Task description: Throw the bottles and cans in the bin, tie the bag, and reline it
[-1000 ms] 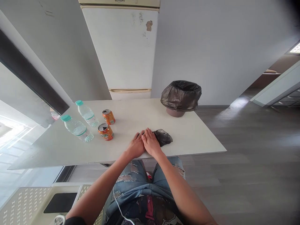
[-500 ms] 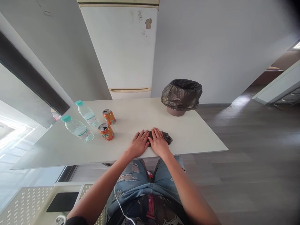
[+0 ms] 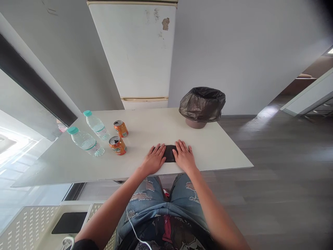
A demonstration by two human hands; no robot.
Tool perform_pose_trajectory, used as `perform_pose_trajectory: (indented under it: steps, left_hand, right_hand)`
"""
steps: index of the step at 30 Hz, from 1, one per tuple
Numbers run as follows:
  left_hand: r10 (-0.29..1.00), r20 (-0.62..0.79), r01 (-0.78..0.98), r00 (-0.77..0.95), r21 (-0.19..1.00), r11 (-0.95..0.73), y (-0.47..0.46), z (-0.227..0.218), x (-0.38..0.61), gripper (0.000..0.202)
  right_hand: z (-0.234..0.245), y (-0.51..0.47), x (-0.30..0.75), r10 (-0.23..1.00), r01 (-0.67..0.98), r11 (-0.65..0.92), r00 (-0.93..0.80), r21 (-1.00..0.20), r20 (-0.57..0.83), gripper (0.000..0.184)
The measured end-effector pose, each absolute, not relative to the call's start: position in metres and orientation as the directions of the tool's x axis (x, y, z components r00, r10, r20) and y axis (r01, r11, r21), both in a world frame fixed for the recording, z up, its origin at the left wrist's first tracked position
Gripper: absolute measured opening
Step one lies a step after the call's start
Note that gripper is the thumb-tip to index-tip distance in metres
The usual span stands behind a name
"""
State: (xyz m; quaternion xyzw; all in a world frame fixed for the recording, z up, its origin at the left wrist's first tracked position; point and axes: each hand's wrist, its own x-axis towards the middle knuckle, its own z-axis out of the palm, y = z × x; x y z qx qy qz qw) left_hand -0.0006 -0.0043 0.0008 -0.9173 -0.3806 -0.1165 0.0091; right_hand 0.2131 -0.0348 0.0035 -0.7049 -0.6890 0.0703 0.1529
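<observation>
A folded black plastic bag (image 3: 170, 153) lies flat on the white table (image 3: 145, 121) near its front edge. Across its left end rests my left hand (image 3: 154, 159), palm down with fingers stretched out. My right hand (image 3: 185, 157) lies palm down over the right end, fingers spread. Between the two hands a smooth dark strip of the bag shows; its ends are covered by my palms and fingers.
Two orange cans (image 3: 118, 145) stand left of my hands, and two clear bottles with green caps (image 3: 85, 141) are further left. A brown bin lined with a black bag (image 3: 202, 106) stands at the back right. Behind the table is a white fridge (image 3: 140, 52).
My right hand has slid to the right along the bag, and the crumpled end that stuck out there is now flattened or covered. My left hand has stayed in place.
</observation>
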Motion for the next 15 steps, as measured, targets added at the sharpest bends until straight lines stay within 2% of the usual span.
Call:
perform_pose_trajectory:
  steps: [3, 5, 8, 9, 11, 13, 15]
  left_hand:
    - [0.701, 0.211, 0.694, 0.681, 0.117, -0.710, -0.005, 0.004, -0.002, 0.062]
    - [0.700, 0.213, 0.679, 0.681, 0.174, -0.713, -0.006, 0.008, -0.004, 0.065]
    - [0.703, 0.281, 0.647, 0.654, 0.274, -0.712, -0.008, 0.017, -0.009, 0.066]
    - [0.713, 0.324, 0.642, 0.622, 0.311, -0.701, -0.008, 0.019, -0.010, 0.063]
    - [0.744, 0.406, 0.639, 0.530, 0.385, -0.666, -0.008, 0.022, -0.013, 0.054]
    - [0.780, 0.440, 0.640, 0.445, 0.453, -0.621, -0.006, 0.022, -0.014, 0.045]
    - [0.800, 0.419, 0.630, 0.429, 0.496, -0.597, -0.004, 0.020, -0.013, 0.040]
  right_hand:
    - [0.003, -0.033, 0.215, 0.995, 0.940, 0.022, 0.012, -0.340, 0.096, 0.063]
    - [0.005, -0.035, 0.221, 0.988, 0.915, 0.024, 0.039, -0.403, 0.147, 0.064]
    - [0.009, -0.043, 0.242, 0.925, 0.838, -0.074, 0.261, -0.540, 0.277, 0.066]
    - [0.010, -0.046, 0.250, 0.897, 0.806, -0.139, 0.348, -0.575, 0.271, 0.066]
    - [0.012, -0.053, 0.265, 0.885, 0.770, -0.261, 0.431, -0.582, 0.173, 0.067]
    - [0.013, -0.057, 0.271, 0.911, 0.789, -0.317, 0.407, -0.526, 0.062, 0.066]
    - [0.015, -0.055, 0.270, 0.943, 0.835, -0.283, 0.333, -0.472, 0.023, 0.058]
